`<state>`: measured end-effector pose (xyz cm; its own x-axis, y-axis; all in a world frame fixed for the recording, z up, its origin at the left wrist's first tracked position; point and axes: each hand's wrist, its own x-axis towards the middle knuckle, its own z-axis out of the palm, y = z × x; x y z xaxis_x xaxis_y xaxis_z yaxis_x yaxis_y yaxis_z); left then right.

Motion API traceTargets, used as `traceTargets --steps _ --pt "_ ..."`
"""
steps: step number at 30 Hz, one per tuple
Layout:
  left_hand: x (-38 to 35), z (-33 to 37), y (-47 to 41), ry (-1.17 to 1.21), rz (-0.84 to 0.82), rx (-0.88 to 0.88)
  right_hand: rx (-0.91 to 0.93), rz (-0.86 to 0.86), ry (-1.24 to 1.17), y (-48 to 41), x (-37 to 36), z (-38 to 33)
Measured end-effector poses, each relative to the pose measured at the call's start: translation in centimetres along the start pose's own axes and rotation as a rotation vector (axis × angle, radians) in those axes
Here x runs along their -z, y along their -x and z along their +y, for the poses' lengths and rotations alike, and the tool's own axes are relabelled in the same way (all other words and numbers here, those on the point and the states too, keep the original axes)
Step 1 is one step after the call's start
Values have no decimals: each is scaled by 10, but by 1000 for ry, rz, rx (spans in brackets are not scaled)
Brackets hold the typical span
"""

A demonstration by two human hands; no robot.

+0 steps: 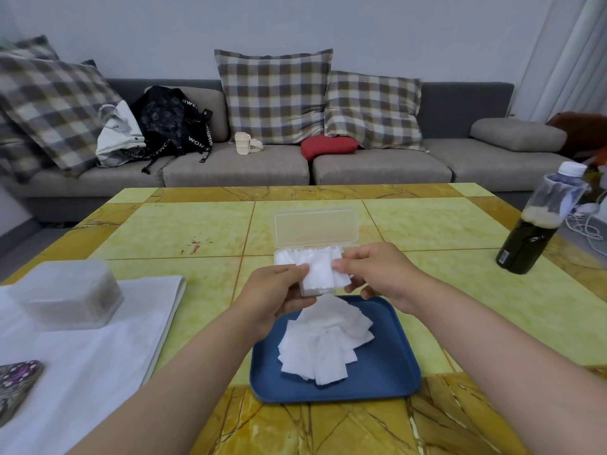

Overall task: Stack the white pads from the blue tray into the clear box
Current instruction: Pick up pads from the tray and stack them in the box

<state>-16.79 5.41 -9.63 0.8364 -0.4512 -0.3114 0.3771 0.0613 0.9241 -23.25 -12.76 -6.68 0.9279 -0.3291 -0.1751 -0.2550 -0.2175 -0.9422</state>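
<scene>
While the blue tray [391, 372] lies below, both hands' fingers [297, 269] pinch a pad stack [320, 274].

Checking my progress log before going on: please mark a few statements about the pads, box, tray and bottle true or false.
1. The left hand and right hand both pinch the held pads. True.
2. The box already contains pads. True.
3. The lid is shut. False: it stands open behind the box.
4. The tray is empty. False: a pile of pads lies in it.
5. The bottle lies on its side. False: it stands upright.
</scene>
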Motion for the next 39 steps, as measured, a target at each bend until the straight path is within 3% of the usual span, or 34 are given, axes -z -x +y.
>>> traceTargets --steps 5,8,11,15,24,29,31,35,37,39 --pt "5 -2 -3 110 154 20 -15 170 -122 -3 11 -2" --pt "5 -3 -4 94 128 17 31 76 -195 0 10 -8" --pt "0 -2 -2 64 45 8 71 30 -75 6 -2 -10" --pt "-5 0 2 18 -46 -9 114 108 68 7 -10 -11" --pt "-8 3 7 37 -140 -14 162 193 151 2 -14 -4" --pt "1 4 1 -12 21 9 228 248 304 -9 -16 -1" --pt "8 6 -3 28 119 7 273 152 478 -7 -14 -1" --pt "18 9 -7 85 202 17 228 -267 970 -1 -16 8" --pt "19 9 -7 74 205 17 218 -324 1097 -4 -20 14" --pt "18 9 -6 67 190 11 200 -296 1061 -6 -23 19"
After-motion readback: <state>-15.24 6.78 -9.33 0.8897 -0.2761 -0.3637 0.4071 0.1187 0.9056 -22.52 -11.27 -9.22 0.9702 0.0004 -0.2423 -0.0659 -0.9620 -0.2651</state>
